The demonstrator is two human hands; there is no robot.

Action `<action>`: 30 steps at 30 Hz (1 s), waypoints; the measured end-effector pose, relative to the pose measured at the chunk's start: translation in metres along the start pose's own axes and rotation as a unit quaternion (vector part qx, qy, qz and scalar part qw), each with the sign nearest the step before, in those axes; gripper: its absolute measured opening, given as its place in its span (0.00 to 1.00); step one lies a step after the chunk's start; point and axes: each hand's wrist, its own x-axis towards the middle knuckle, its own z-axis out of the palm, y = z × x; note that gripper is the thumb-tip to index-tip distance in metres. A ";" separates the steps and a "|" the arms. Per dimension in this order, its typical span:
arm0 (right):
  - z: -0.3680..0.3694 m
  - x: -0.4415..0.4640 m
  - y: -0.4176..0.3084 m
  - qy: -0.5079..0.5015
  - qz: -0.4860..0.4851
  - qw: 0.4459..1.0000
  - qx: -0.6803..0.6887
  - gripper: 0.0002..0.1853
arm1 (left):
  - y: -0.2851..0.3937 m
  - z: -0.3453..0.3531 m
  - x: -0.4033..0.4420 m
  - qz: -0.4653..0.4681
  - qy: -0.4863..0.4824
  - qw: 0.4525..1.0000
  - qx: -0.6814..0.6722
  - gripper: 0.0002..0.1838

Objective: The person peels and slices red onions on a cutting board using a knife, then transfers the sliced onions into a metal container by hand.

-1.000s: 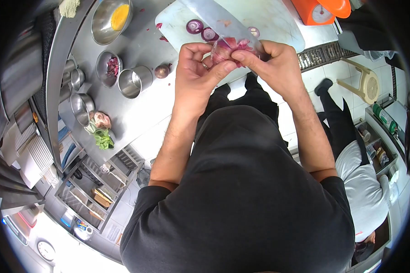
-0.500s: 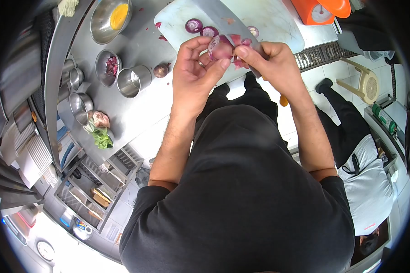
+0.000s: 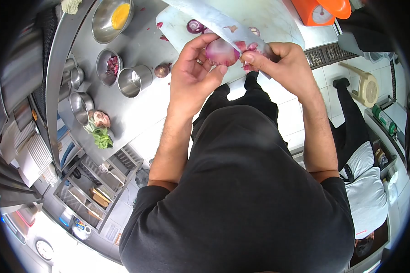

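Note:
My left hand (image 3: 198,68) is closed around a red onion (image 3: 222,52), part of its skin peeled away. In my right hand (image 3: 278,66) is a broad knife (image 3: 214,20), its blade pointing up and left across the onion. Purple peel (image 3: 248,49) hangs between my right thumb and the blade. Beyond the hands lies a white cutting board (image 3: 269,20), with a cut onion end (image 3: 195,26) on it and another cut piece partly hidden by the knife. A whole red onion (image 3: 162,70) rests on the steel counter left of my left hand.
On the counter (image 3: 141,41) stand a bowl of yellow liquid (image 3: 120,16), a bowl of purple peelings (image 3: 112,65), a steel pot (image 3: 130,83) and leafy greens (image 3: 102,138). An orange scale (image 3: 321,13) is at upper right. A person in a grey top (image 3: 369,200) is at right.
My left hand has turned the onion, showing its paler side. The knife blade has tilted further left, and my right hand has shifted slightly right. The other person has moved a little.

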 end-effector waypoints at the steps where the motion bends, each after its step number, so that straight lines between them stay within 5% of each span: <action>1: 0.000 -0.001 -0.002 -0.001 0.000 1.000 -0.002 0.30 | -0.001 -0.001 0.000 0.006 -0.007 1.000 -0.009 0.34; 20: 0.003 -0.004 0.003 0.003 -0.025 0.999 -0.022 0.36 | -0.006 -0.007 -0.005 0.006 -0.019 0.999 -0.036 0.32; 26: 0.002 0.000 0.001 -0.025 -0.020 0.998 -0.056 0.25 | -0.003 -0.004 -0.003 -0.020 -0.015 1.000 0.001 0.31; 30: 0.011 0.002 0.004 -0.006 -0.023 1.000 0.012 0.32 | 0.000 0.000 -0.003 -0.056 0.000 0.998 0.033 0.31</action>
